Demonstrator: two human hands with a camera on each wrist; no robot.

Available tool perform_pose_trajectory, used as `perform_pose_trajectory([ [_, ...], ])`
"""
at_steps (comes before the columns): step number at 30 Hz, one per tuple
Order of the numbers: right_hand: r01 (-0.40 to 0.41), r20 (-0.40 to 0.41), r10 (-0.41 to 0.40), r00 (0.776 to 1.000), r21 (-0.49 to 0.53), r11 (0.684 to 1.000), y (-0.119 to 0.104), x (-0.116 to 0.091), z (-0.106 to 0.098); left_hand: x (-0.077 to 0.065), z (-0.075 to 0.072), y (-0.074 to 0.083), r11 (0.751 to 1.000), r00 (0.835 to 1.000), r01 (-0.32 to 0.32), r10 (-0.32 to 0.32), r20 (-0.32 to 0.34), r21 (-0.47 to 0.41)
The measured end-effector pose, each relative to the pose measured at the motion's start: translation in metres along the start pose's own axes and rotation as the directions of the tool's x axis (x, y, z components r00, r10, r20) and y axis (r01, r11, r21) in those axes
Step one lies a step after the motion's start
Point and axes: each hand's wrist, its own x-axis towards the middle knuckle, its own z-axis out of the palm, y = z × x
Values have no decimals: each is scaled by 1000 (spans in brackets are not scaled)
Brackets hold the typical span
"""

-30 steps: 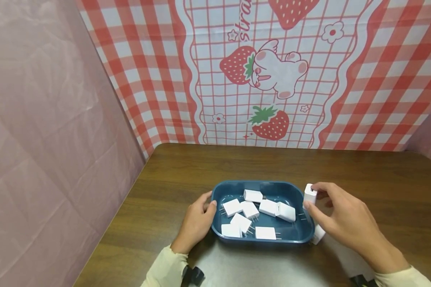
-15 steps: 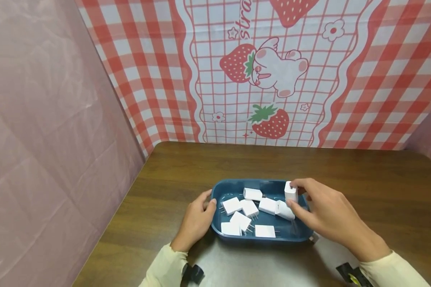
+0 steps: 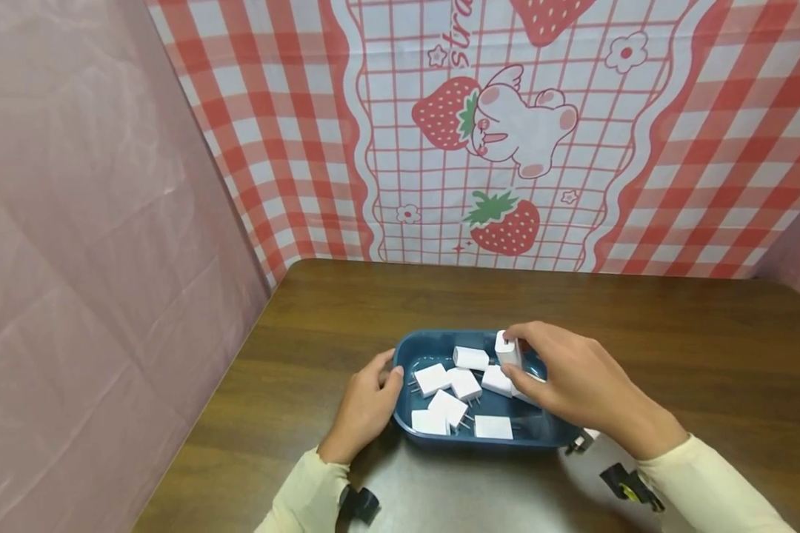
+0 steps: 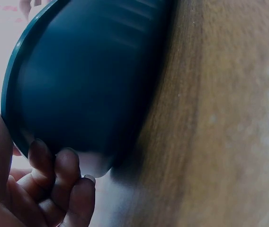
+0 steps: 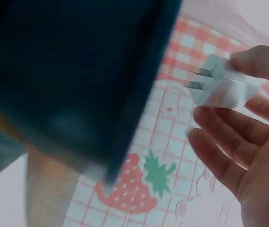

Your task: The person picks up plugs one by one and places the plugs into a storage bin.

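Observation:
My right hand [image 3: 576,374] pinches a white USB wall charger [image 3: 508,351] between thumb and fingers above the right half of a dark blue tray [image 3: 467,441]. In the right wrist view, two metal prongs [image 5: 197,85] stick out of this charger, pointing away from the palm. My left hand [image 3: 365,403] grips the tray's left end, thumb at the rim and curled fingers [image 4: 67,170] against the outer wall. Several white chargers [image 3: 493,427] lie loose in the tray, most on their sides. My right hand partly hides one of them.
Another white charger [image 3: 590,436] lies on the wooden table [image 3: 347,311] outside the tray's near right corner, partly behind my wrist. A red checked strawberry cloth [image 3: 293,133] hangs at the back, and a pink cloth [image 3: 93,259] at the left.
My right hand has carried the charger leftward from beyond the tray's right rim to over its inside. My left hand has stayed at the tray's left end.

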Motion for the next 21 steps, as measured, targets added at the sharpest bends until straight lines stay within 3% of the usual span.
perform_pose_trajectory([
  [9,148,143,-146,979,-8,989,-12,32,15,1,-2,-3,1000,1000,-27,27,-8,-9],
  [15,297,219,-285,933,-24,955,-18,48,26,2,-1,-5,999,999,-50,50,-22,2],
  [21,378,302,-341,890,-73,923,-22,54,23,3,-2,-4,999,999,-50,50,-17,1],
])
